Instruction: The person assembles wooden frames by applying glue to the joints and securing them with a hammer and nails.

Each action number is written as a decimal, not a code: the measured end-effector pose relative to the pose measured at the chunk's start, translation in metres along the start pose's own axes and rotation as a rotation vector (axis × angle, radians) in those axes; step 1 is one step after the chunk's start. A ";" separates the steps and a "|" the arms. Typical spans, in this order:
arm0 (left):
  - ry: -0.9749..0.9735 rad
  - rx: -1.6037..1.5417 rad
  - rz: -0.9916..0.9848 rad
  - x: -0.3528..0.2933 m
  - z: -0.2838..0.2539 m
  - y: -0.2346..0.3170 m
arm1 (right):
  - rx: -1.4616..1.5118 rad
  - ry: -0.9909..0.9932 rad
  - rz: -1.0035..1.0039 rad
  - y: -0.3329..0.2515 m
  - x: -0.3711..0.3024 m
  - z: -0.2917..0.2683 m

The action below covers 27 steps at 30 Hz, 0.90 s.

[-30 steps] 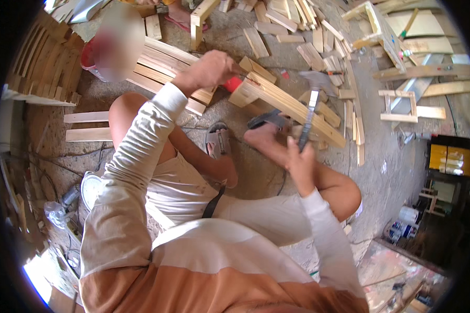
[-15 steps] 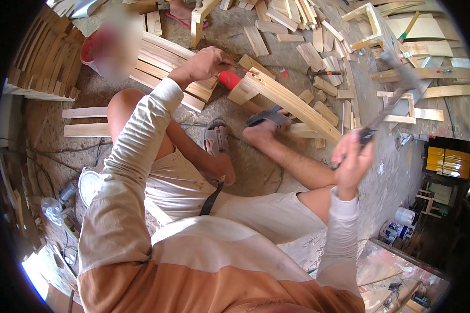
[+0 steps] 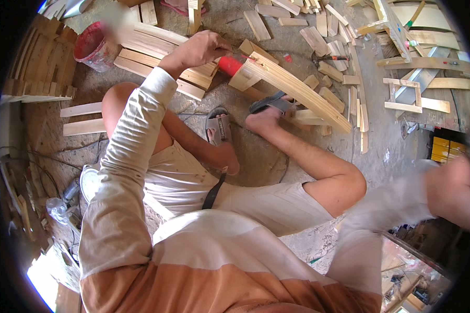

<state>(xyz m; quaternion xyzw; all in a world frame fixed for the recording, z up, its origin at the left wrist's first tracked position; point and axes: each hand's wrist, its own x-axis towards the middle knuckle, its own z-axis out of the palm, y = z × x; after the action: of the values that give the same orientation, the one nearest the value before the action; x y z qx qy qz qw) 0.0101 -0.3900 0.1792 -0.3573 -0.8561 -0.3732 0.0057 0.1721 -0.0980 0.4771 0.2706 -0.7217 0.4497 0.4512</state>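
Observation:
My left hand is closed in a pinch above the near end of a long pale wooden piece. What its fingers hold is too small to make out. A red cylinder sits just under that hand, against the wooden piece's end. Out at the far right edge my right hand is raised and blurred, its fingers curled. A dark strip beside it at the picture's edge seems to be the handle of the hammer; the hammer's head is out of sight.
Stacked boards lie beyond my left hand, near a red-stained bucket. Loose wood blocks cover the floor ahead. A second hammer rests among them. My sandalled foot is beside the wooden piece.
My right hand has swung outward to the right with the hammer, away from the wooden piece. My left hand has shifted only slightly. A blurred shape has moved off the bucket.

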 end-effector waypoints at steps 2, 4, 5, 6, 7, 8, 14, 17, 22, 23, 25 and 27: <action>-0.026 0.007 0.054 -0.003 -0.003 -0.003 | -0.115 -0.187 0.394 0.055 -0.113 0.012; 0.005 0.041 0.069 0.001 0.000 -0.004 | -0.264 -0.483 0.715 0.092 -0.218 0.016; 0.025 0.028 0.076 0.000 -0.001 0.000 | -0.289 -0.597 0.811 0.098 -0.249 0.010; 0.044 0.095 0.128 -0.002 -0.001 -0.005 | -0.281 -0.614 0.870 0.097 -0.260 0.006; 0.066 0.163 0.177 -0.002 -0.001 -0.011 | -0.272 -0.523 0.864 0.096 -0.235 -0.003; 0.056 0.158 0.181 -0.001 0.000 -0.003 | -0.269 -0.446 0.858 0.090 -0.206 -0.009; -0.008 0.214 0.073 0.000 -0.009 0.010 | 0.144 -0.061 0.464 0.037 -0.003 -0.069; 0.039 0.246 0.095 -0.003 -0.010 0.011 | 0.507 0.035 0.193 0.000 0.038 -0.033; 0.051 0.234 0.110 -0.006 -0.005 0.006 | 0.183 -0.092 0.383 0.048 -0.089 0.007; 0.032 0.237 0.099 -0.001 -0.006 0.008 | 0.014 -0.218 0.544 0.065 -0.146 0.018; 0.051 0.217 0.094 0.001 -0.007 0.015 | -0.209 -0.520 0.787 0.085 -0.243 0.025; 0.062 0.224 0.089 0.000 -0.010 0.008 | -0.093 -0.472 1.256 0.067 -0.271 0.016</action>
<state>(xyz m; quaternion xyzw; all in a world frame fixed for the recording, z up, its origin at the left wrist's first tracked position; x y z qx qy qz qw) 0.0127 -0.3926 0.1917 -0.3801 -0.8753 -0.2855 0.0887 0.2333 -0.0860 0.2048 -0.1293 -0.8400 0.5242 -0.0545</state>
